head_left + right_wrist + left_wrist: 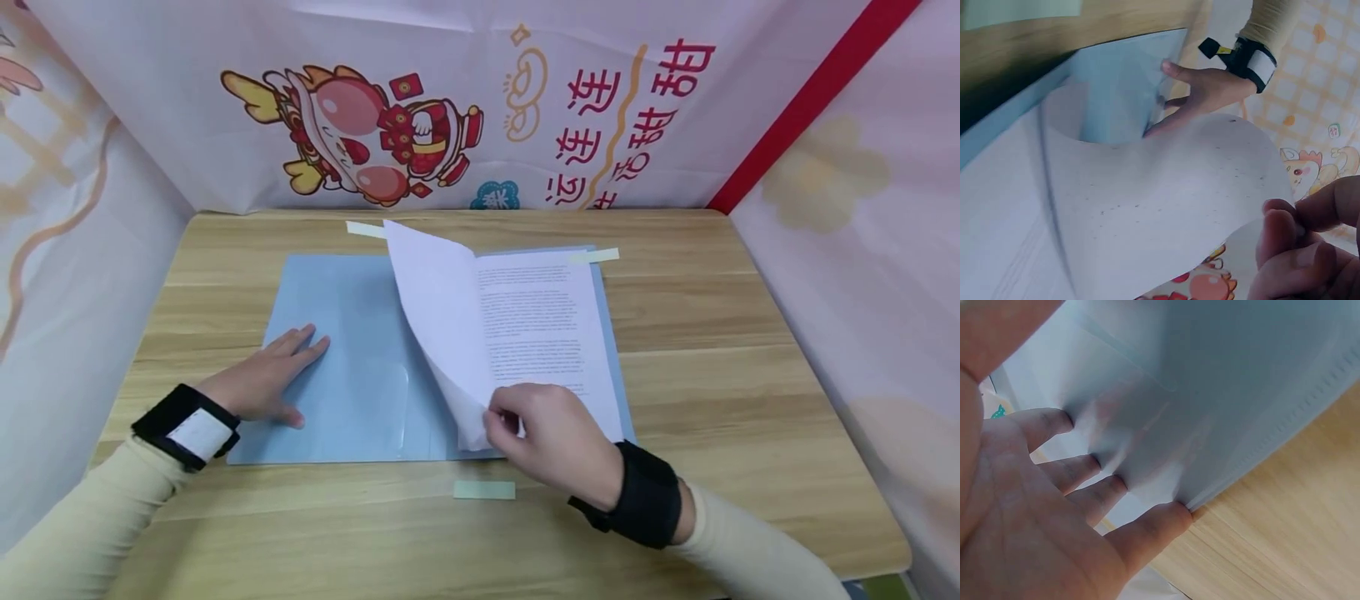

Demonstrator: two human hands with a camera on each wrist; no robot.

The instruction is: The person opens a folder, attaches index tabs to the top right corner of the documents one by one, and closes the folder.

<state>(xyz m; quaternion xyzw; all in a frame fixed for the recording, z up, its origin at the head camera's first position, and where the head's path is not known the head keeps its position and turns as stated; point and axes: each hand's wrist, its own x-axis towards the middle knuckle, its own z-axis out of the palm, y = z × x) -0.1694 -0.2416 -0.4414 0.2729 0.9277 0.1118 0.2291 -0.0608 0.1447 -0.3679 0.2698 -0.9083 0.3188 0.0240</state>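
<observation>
A light blue folder lies spread on the wooden table. On its right half are printed pages, and one white sheet stands lifted and curved over the folder's middle. My right hand pinches the lower corner of that sheet between thumb and fingers; in the right wrist view the sheet bows away from the fingertips. My left hand rests with spread fingers on the folder's left cover, near its outer edge. The left wrist view shows those fingertips against the smooth blue cover.
Pale tape strips lie on the table: one above the folder, one at its upper right corner, one below it. A printed cloth hangs behind the table, with more cloth at both sides.
</observation>
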